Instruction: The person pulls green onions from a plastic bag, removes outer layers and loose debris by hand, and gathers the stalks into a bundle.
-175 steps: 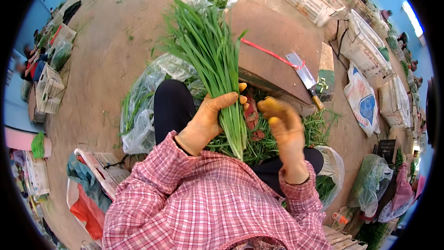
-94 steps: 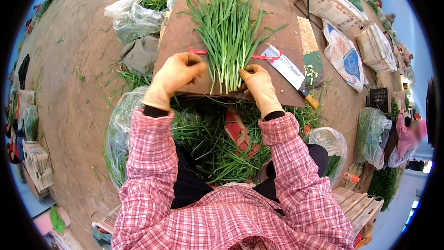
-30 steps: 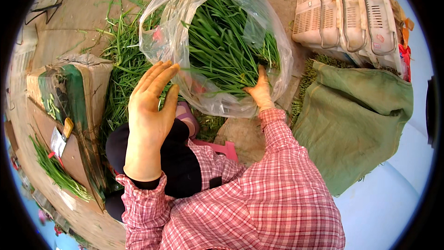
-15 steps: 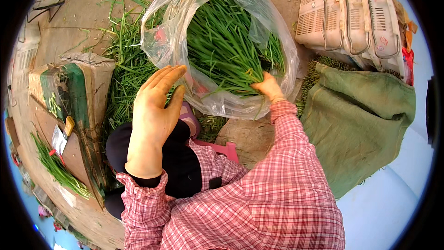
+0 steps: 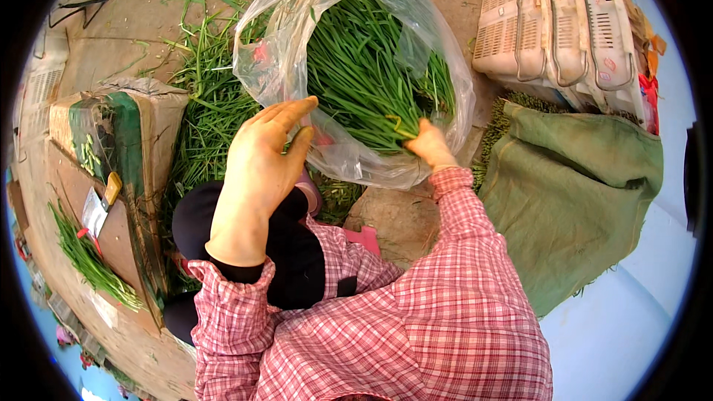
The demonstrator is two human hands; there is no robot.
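Observation:
A big clear plastic bag [image 5: 256, 26] stands wide open in front of me, filled with long green garlic chives [image 5: 364, 37]. At its near right rim my right hand [image 5: 432, 145], gloved, grips the lower ends of a bunch of chives [image 5: 390, 122] lying inside, with a yellowish tie around it. My left hand [image 5: 260, 152], in a pale glove, is held over the bag's near left rim. Its fingers are stretched out, the thumb apart, and nothing is in them. Whether the fingertips touch the plastic, I cannot tell.
Loose chives [image 5: 212, 119] are heaped left of the bag. Further left, a board [image 5: 130, 252] bears a yellow-handled knife [image 5: 99, 204] and a red-tied bunch of chives [image 5: 89, 263]. White plastic crates [image 5: 512, 30] stand at the far right, a green cloth [image 5: 579, 186] nearer.
My left hand has shifted slightly right and away from me, toward the bag's rim. The right hand keeps its grip on the bunch, almost in the same place.

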